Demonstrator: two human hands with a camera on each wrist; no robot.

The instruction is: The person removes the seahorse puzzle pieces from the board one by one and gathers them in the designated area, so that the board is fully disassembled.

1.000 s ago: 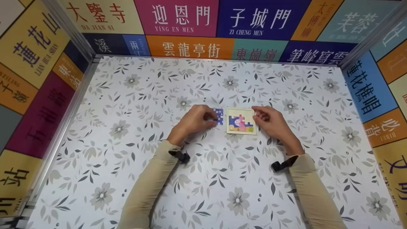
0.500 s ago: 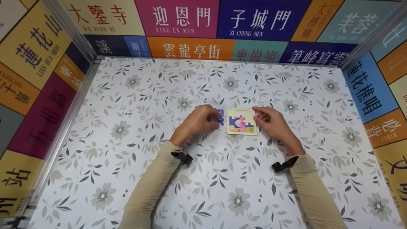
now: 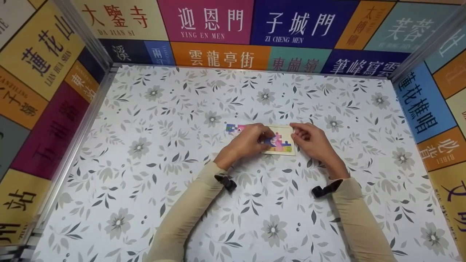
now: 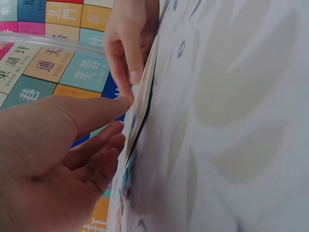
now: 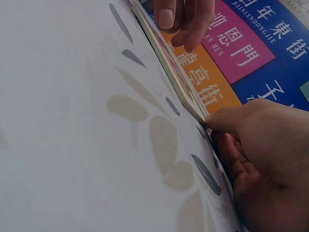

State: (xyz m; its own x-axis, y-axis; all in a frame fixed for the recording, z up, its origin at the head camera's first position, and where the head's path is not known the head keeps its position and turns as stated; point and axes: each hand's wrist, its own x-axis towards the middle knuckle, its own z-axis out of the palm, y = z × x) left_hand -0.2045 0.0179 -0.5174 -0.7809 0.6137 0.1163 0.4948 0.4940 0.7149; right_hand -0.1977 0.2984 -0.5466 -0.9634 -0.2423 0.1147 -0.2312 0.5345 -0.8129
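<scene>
A small cream-framed jigsaw puzzle tray (image 3: pixel 285 153) lies on the table, its lower part filled with blue, pink and yellow pieces. My left hand (image 3: pixel 247 142) is over its left side, thumb and fingers curled together; they seem to pinch a blue puzzle piece, largely hidden by the fingers. In the left wrist view, the left hand (image 4: pixel 72 145) is low beside the tray (image 4: pixel 147 92). My right hand (image 3: pixel 309 138) grips the tray's right edge. The right wrist view shows the right thumb (image 5: pixel 227 118) against a tray corner (image 5: pixel 193 108).
Loose puzzle pieces (image 3: pixel 231 128), blue and pink, lie left of the tray, partly behind my left hand. A white cloth (image 3: pixel 182 109) with grey leaves and flowers covers the table. Colourful lettered panels (image 3: pixel 214 22) wall the back and sides.
My left hand has moved right, from the loose pieces onto the tray's left side. Pieces it covered before now show to its left. The right hand stays at the tray's edge.
</scene>
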